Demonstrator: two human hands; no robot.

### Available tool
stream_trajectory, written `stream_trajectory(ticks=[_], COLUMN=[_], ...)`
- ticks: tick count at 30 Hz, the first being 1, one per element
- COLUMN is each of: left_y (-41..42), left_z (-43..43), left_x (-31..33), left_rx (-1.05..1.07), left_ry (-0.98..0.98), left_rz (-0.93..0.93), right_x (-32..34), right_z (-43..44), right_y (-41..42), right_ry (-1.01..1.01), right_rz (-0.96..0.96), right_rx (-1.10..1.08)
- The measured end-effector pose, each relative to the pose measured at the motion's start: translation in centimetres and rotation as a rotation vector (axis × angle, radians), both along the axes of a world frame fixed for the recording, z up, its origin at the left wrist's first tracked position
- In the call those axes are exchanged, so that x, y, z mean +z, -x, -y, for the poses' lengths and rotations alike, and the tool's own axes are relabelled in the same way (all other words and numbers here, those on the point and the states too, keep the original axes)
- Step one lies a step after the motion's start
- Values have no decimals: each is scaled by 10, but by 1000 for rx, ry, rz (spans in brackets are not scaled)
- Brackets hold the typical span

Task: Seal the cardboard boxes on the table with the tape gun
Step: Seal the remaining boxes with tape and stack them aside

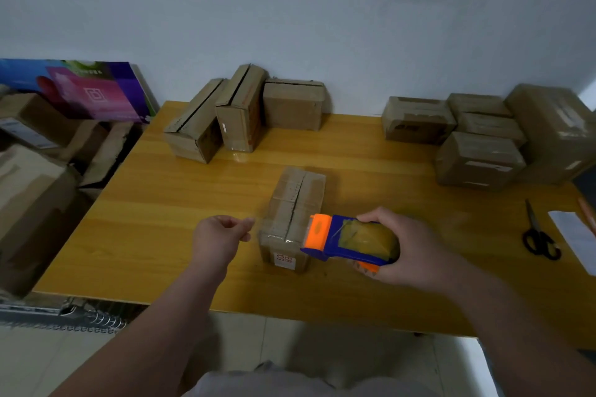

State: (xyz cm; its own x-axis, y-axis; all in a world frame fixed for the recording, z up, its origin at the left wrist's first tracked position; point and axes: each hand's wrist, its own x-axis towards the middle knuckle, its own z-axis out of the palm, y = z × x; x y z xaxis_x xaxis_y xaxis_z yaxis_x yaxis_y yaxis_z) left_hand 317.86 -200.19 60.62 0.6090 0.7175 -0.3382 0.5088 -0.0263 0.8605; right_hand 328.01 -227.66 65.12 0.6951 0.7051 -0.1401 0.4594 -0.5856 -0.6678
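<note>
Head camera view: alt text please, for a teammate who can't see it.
A person's right hand holds a blue and orange tape gun over the near end of a cardboard box on a wooden table, while the left hand, fingers curled, is at the box's left edge. More boxes line the back; scissors lie far right.

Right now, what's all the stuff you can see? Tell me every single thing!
middle box: 1, brown, table centre
back boxes: 3, brown, by the wall
right boxes: about 5, brown, table's far right
tape gun: 1, blue and orange, over the middle box's near end
scissors: 1, black, table's right side
paper: 1, white, right edge
table: 1, yellow wood
poster: 1, purple and pink, leaning at left wall
side boxes: several, brown, piled left of the table
left hand: 1, fingers curled, left of the middle box
right hand: 1, gripping the tape gun
</note>
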Motion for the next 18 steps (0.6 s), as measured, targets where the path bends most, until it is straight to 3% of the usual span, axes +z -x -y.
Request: stream_trajectory(ticks=[18], left_y=[-2], left_z=[3], left_x=[-33], left_rx=[-30], left_ry=[-93], left_rz=[-119], right_x=[-33], right_z=[-5], right_y=[-6], right_ry=[80], right_rz=[-13], right_rx=[21])
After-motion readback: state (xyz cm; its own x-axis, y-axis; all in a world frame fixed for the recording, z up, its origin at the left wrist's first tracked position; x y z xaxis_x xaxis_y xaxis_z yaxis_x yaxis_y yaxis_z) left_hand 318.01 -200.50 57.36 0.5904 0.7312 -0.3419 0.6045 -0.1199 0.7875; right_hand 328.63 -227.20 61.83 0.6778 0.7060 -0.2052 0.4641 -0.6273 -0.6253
